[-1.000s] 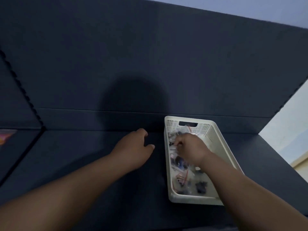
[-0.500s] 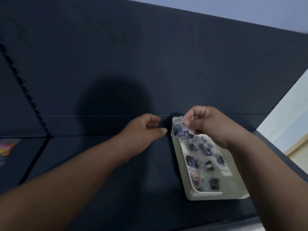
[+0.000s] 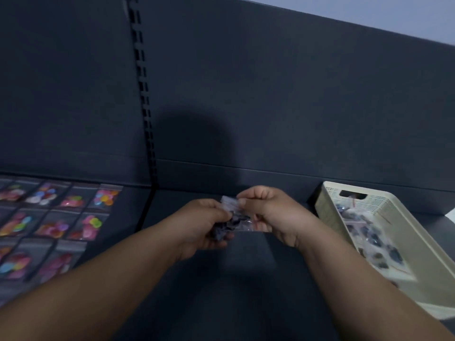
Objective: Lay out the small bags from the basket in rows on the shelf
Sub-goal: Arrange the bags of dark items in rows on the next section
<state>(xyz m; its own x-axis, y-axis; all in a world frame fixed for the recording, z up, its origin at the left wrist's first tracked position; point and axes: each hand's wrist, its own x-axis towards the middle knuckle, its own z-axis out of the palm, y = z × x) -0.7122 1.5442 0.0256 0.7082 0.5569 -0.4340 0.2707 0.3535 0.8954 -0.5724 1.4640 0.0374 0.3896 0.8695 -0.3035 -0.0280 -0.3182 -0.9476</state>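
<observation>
small bag (image 3: 242, 221) over shelf (image 3: 246, 279), left of basket (image 3: 328, 212) | left hand (image 3: 204, 225), right hand (image 3: 273, 215) both pinching it | none laid here; basket holds many | colourful bags (image 3: 56, 217) in rows far left of basket

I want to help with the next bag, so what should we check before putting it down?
1. Small clear plastic bag of dark pieces gripped by left hand and right hand: ok.
2. Bag out of the cream plastic basket, held to its left: ok.
3. Bare dark shelf below the hands: ok.
4. More bags waiting in basket: ok.
5. Bag sealed shut: cannot tell, blurred.
6. Rows of colourful bags on the left to match: ok.
</observation>
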